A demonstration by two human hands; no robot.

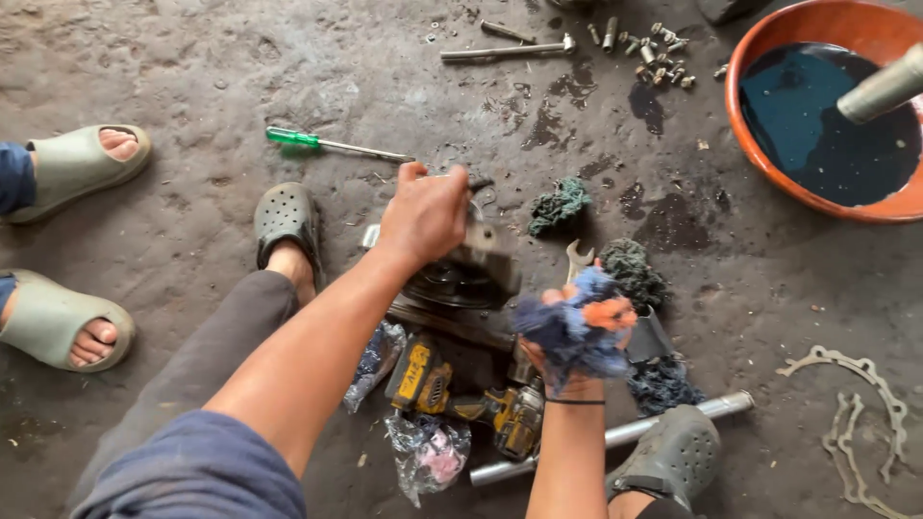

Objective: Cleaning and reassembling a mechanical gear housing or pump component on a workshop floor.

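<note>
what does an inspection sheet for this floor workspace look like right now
surface: bare concrete floor, oil-stained and gritty
job's things: dark metal machine part under the left hand; blue and orange rag bunched in the right hand
clutter: green-handled screwdriver, hammer, loose bolts, open-end wrench, yellow power tool, metal pipe, gaskets, plastic bags
grippers: left fingers grip the part's top; right fingers closed on the rag
cables: nothing seen
surroundings: orange basin of dark liquid; another person's sandalled feet at the picture's left edge
</note>
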